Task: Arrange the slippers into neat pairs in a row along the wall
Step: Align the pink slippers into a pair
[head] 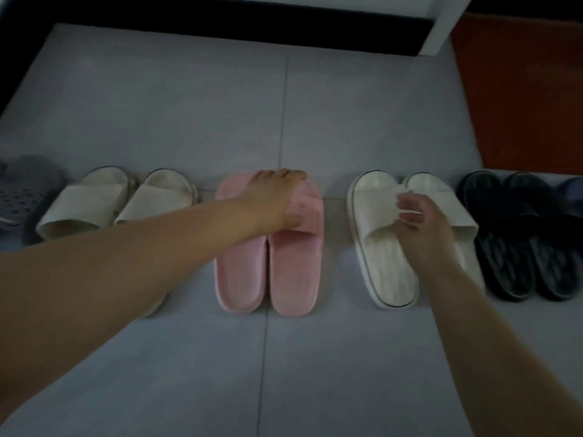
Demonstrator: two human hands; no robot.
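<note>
Hands [277, 200] [422, 223] on pink slippers [239, 272]; white slippers [388, 263]

Dim light over a grey tiled floor [189, 105], one grout line [284, 121] running away to a black skirting board [239, 36]; white post [441, 26] upper right, orange-red mat [530, 105] beside it.

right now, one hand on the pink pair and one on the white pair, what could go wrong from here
1. The right hand has its grip only on the straps of the white pair; a sideways shift might bump the black pair close beside it.
2. The left hand grips the pink pair by the straps, so the heels could splay.
3. The left forearm crosses the beige pair and might nudge it.
</note>
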